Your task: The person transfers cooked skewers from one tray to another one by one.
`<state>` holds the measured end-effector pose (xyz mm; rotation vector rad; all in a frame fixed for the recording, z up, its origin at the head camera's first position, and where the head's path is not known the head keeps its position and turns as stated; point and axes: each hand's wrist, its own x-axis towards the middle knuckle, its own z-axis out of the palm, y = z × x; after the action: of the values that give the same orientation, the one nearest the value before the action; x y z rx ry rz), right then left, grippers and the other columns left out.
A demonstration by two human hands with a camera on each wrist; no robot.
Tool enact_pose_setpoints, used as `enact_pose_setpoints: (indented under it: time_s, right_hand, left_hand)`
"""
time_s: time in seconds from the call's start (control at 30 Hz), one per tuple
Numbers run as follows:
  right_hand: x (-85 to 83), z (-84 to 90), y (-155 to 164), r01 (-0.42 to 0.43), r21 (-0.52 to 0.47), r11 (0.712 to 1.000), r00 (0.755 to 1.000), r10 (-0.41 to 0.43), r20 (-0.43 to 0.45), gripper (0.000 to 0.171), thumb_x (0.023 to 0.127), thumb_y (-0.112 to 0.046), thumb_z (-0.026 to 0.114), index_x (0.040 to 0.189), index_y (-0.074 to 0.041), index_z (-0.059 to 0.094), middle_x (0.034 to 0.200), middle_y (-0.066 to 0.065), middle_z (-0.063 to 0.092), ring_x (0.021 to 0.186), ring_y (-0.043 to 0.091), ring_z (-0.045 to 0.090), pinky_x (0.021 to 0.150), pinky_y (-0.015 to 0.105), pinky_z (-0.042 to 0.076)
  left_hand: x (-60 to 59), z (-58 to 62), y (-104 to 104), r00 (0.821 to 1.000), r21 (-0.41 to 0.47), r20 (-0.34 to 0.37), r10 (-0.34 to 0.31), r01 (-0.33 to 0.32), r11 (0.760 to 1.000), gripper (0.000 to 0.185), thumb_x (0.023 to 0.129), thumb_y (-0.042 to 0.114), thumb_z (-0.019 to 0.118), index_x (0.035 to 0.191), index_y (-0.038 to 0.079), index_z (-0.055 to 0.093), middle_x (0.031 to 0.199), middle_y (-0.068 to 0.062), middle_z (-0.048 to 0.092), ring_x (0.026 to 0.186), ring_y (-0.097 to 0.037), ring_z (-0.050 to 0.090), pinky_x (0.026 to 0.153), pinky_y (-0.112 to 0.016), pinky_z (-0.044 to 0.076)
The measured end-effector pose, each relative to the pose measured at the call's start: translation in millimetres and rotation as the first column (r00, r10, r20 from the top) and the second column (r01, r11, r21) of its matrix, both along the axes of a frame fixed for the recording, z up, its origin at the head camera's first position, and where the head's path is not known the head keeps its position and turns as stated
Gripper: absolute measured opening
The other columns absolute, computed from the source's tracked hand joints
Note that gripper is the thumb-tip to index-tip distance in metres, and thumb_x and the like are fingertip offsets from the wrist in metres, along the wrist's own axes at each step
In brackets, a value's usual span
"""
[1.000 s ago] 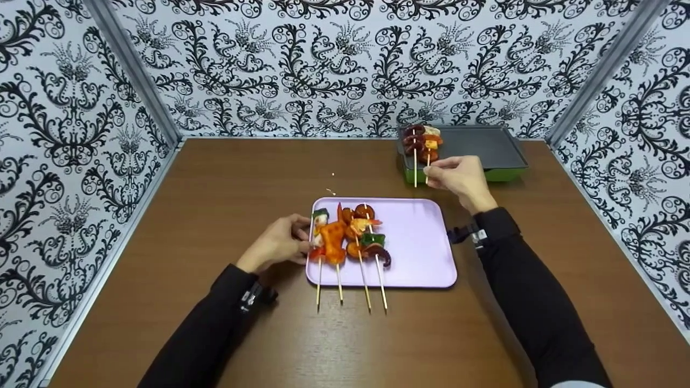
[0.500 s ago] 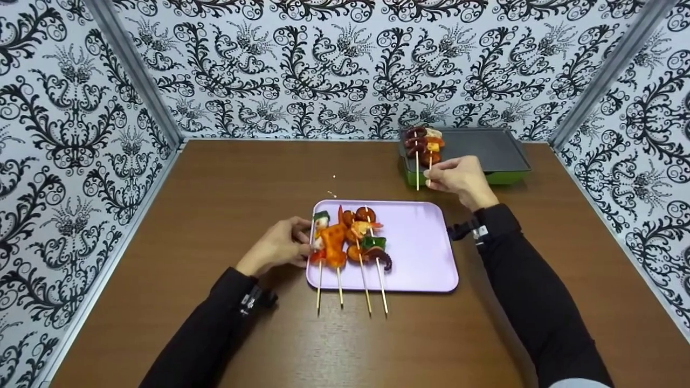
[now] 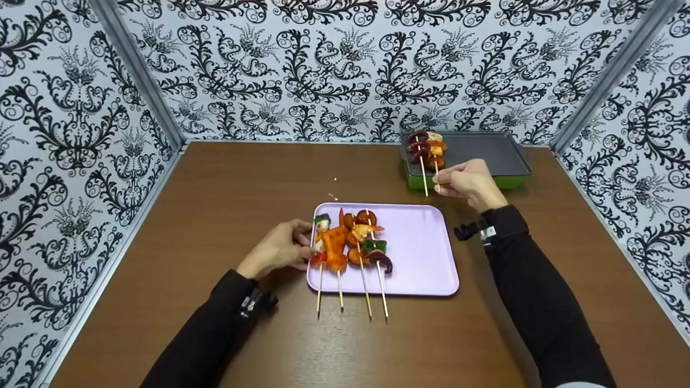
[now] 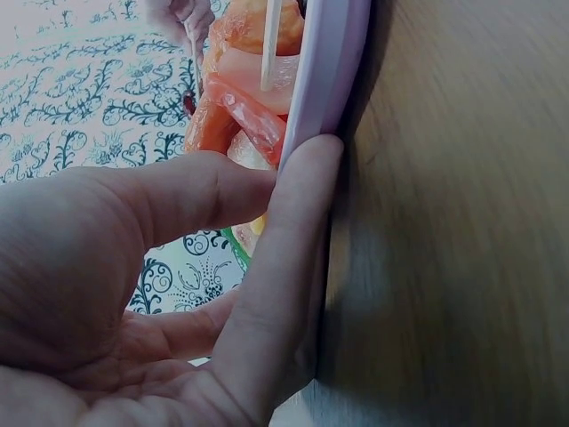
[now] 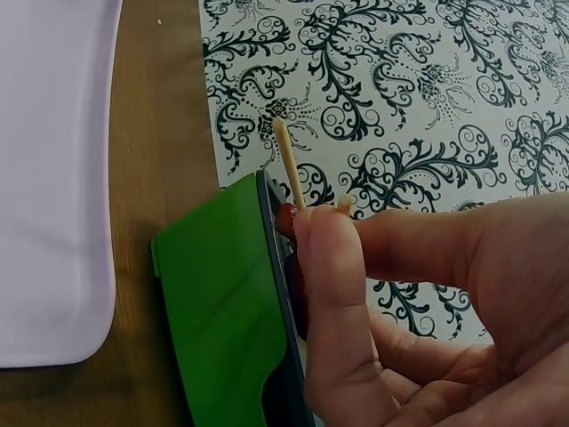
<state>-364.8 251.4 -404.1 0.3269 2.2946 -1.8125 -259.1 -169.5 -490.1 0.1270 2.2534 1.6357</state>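
Your right hand (image 3: 470, 182) pinches the bare end of a thin wooden skewer (image 3: 435, 161) whose food end lies on the dark, flat griddle (image 3: 485, 151) at two o'clock on the worktop (image 3: 215, 183). A second skewer (image 3: 422, 167) lies just beside it. I judge that a tilt of your pinch could roll the round sausage slices off the plate's edge, or knock the neighbouring stick.

Your left hand (image 3: 280, 249) curls against the nine o'clock rim of the smooth lilac tray (image 3: 420, 253), fingers touching its edge. Four loaded skewers (image 3: 350, 248) overhang the six o'clock rim; a nudge might, I think, slide the tray on the slick wood-grain.
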Motion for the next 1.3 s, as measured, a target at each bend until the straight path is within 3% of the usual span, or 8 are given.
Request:
enact_pose_setpoints:
  time_s: [0.4, 0.67, 1.0, 1.3]
  right_hand:
    - [-1.4, -7.3, 0.9, 0.038, 0.041, 0.998, 0.997, -0.035, -0.065, 0.030, 0.091, 0.003, 0.069, 0.120, 0.013, 0.070, 0.106, 0.016, 0.072, 0.072, 0.012, 0.073, 0.071, 0.022, 0.066]
    - [-2.2, -7.5, 3.6, 0.074, 0.090, 0.993, 0.993, -0.065, -0.100, 0.028, 0.092, 0.000, 0.072, 0.118, 0.010, 0.071, 0.110, 0.017, 0.069, 0.074, 0.012, 0.072, 0.072, 0.023, 0.066]
    - [0.1, -7.7, 13.8, 0.106, 0.046, 0.993, 0.979, -0.096, -0.178, 0.033, 0.092, 0.000, 0.072, 0.122, 0.013, 0.066, 0.098, 0.010, 0.074, 0.073, 0.013, 0.073, 0.068, 0.022, 0.066]
    - [8.7, -5.9, 11.3, 0.113, 0.004, 0.994, 0.978, -0.111, -0.178, 0.035, 0.092, -0.001, 0.075, 0.122, 0.014, 0.066, 0.096, 0.010, 0.074, 0.073, 0.014, 0.074, 0.070, 0.023, 0.066]
  left_hand:
    - [1.1, -1.4, -0.7, 1.000, 0.001, 0.011, 0.009, -0.009, 1.000, 0.063, 0.087, -0.005, 0.077, 0.144, 0.002, 0.053, 0.107, -0.020, 0.062, 0.078, -0.030, 0.072, 0.068, -0.043, 0.069]
    - [1.1, 1.3, 0.2, 1.000, 0.003, 0.011, 0.009, -0.009, 1.000, 0.062, 0.087, -0.006, 0.075, 0.145, 0.002, 0.053, 0.107, -0.021, 0.062, 0.080, -0.030, 0.072, 0.068, -0.043, 0.069]
    - [2.0, 1.2, 0.4, 1.000, 0.008, 0.000, 0.001, -0.001, 1.000, 0.061, 0.087, -0.008, 0.073, 0.144, 0.002, 0.053, 0.106, -0.021, 0.059, 0.078, -0.030, 0.072, 0.067, -0.044, 0.069]
    - [2.0, 1.1, 1.4, 1.000, 0.020, 0.007, 0.007, -0.007, 1.000, 0.062, 0.086, -0.010, 0.073, 0.143, 0.002, 0.054, 0.106, -0.021, 0.060, 0.078, -0.030, 0.072, 0.067, -0.044, 0.069]
